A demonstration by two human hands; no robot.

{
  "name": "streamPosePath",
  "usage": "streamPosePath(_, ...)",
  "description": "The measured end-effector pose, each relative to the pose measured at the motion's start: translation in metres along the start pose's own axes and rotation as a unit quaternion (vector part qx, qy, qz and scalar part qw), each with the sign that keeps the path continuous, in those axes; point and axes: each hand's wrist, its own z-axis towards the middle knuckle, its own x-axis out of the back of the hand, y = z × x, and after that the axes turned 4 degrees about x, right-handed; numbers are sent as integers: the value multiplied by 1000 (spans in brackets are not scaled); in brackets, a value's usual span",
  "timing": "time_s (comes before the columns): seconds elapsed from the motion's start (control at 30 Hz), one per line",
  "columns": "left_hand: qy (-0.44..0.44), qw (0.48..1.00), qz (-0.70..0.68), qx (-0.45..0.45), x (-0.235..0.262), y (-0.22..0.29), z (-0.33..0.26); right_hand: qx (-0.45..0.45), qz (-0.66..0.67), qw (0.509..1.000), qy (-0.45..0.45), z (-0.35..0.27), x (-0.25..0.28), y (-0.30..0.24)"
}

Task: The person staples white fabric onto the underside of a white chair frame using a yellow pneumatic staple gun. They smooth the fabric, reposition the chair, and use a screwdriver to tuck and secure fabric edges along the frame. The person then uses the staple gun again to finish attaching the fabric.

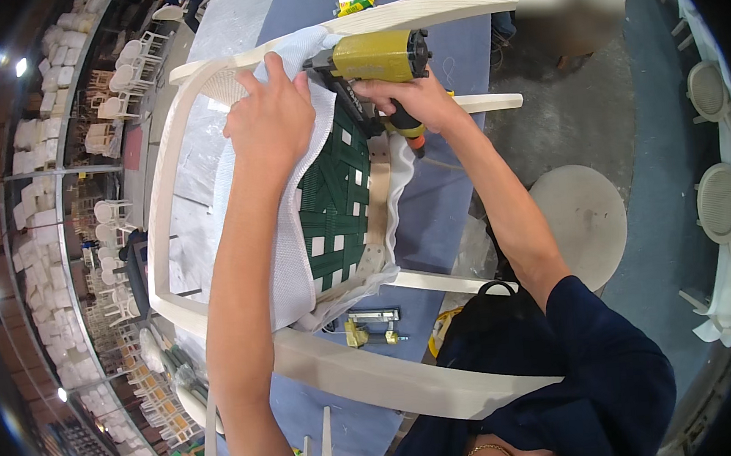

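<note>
A pale wooden chair frame [158,192] lies over the table, with dark green woven webbing [346,166] across its seat. Whitish fabric [288,276] covers part of the webbing and runs up to the far rail. My left hand [271,120] presses on the fabric near that rail, fingers spread apart. In my right hand [416,99] is a yellow and black pneumatic staple gun [375,56], held by its grip. Its nose points left, close beside my left fingers and against the fabric's edge; the exact contact spot is hidden.
The table has a blue-grey cover [437,214]. A second yellow air tool [358,334] lies nearer me on it; a yellow-green packet [356,2] lies at the far edge. A round pale seat [581,221] stands right. Chairs [109,131] and white bundles [39,225] fill the left.
</note>
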Motion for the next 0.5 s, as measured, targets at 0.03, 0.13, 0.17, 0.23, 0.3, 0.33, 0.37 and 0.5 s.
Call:
streamPosePath(0.03,10,1000,-1,-6,-1,-2,0,-14,5,1000,2,-2,-1,-1)
streamPosePath(0.13,17,1000,-1,-16,-3,-4,0,-35,15,999,-14,-2,1,-2)
streamPosePath(0.17,15,1000,0,-19,-3,-5,0,-38,16,999,-19,-3,1,-2)
streamPosePath(0.23,16,999,-6,-29,-1,-5,0,-42,17,999,-25,-6,0,-4)
streamPosePath(0.3,14,999,-9,-34,1,-5,0,-42,0,999,-29,-4,-2,1)
streamPosePath(0.33,11,999,-9,-34,2,-5,0,-42,-9,999,-32,-4,-2,2)
streamPosePath(0.37,9,999,-9,-35,2,-5,0,-59,-20,997,-46,-4,1,2)
streamPosePath(0.5,3,999,-7,-46,7,-6,-4,-52,10,998,-45,-10,-2,4)
